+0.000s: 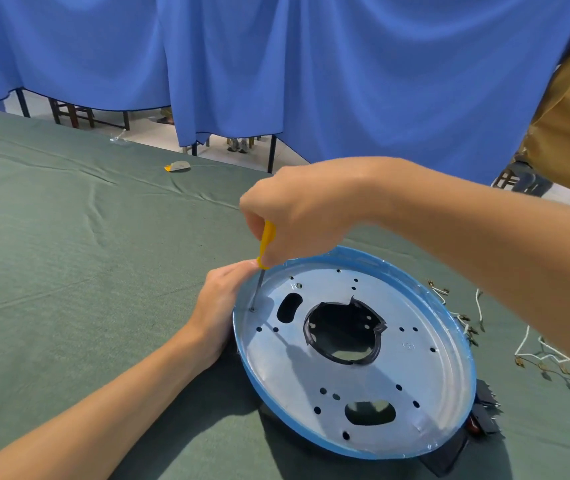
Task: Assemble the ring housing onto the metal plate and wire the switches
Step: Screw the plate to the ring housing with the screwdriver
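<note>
Head view: screwdriver set on a screw at 9 o'clock of the metal plate.

The metal plate (415, 375), blue-rimmed, is seen lying on the green cloth (69, 237) over the dark ring housing (446, 455), which shows only at 5 o'clock. The yellow screwdriver (268, 237) is gripped upright by the right hand (311, 209), fingers curled round the handle, its tip on the screw (252, 309). The left hand (217, 306) is laid against the rim at 9 o'clock; whether its fingers hook the edge cannot be told. Switches (484, 410) are seen at 4 o'clock and loose white wires (536, 351) at 3 o'clock. The plate is judged thin, stiff, light and slippery, with possibly sharp cut-outs; it is best held by the rim, close beside the screw.
</note>
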Demonstrator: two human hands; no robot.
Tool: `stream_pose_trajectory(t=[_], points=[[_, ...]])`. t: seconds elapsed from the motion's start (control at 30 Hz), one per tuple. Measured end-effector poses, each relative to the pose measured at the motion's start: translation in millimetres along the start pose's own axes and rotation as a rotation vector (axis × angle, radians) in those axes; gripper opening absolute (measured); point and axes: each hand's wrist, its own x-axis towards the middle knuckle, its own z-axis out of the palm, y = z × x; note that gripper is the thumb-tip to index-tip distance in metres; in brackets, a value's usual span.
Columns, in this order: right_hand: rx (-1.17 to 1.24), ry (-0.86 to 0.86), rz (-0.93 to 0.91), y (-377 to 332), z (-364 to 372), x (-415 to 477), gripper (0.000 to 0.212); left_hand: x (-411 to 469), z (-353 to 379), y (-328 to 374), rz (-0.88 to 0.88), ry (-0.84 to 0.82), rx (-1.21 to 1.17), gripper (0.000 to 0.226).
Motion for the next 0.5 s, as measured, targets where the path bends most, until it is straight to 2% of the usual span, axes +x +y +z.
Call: stream_pose_trajectory(t=[0.07,0.13,0.2,0.27,0.33,0.4,0.5], points=[[-0.086,0.113,-0.127,-1.5,3.6,-0.8,0.018,-0.6,0.9,0.9,0.023,0.006,-0.010,0.047],[-0.133,0.210,-0.218,-2.7,6.3,0.6,0.015,1.1,-0.4,-2.9,0.027,0.007,0.009,0.042],[-0.135,0.222,-0.250,-3.8,7.4,2.5,0.024,2.7,-2.0,-6.2,0.028,0.016,0.034,0.036],[-0.119,0.221,-0.261,-6.1,8.2,5.2,0.034,3.4,-2.5,-8.7,0.016,0.012,0.030,0.048],[-0.109,0.221,-0.241,-7.6,9.8,8.3,0.038,3.0,-1.5,-8.4,0.010,0.016,0.027,0.055],[-0.064,0.202,-0.161,-6.7,11.9,10.7,0.036,3.3,-1.7,-8.3,0.015,0.005,0.012,0.052],[0.181,0.123,0.049,-0.2,13.2,9.4,0.038,4.7,-3.0,-9.0,0.034,-0.029,0.004,0.043]])
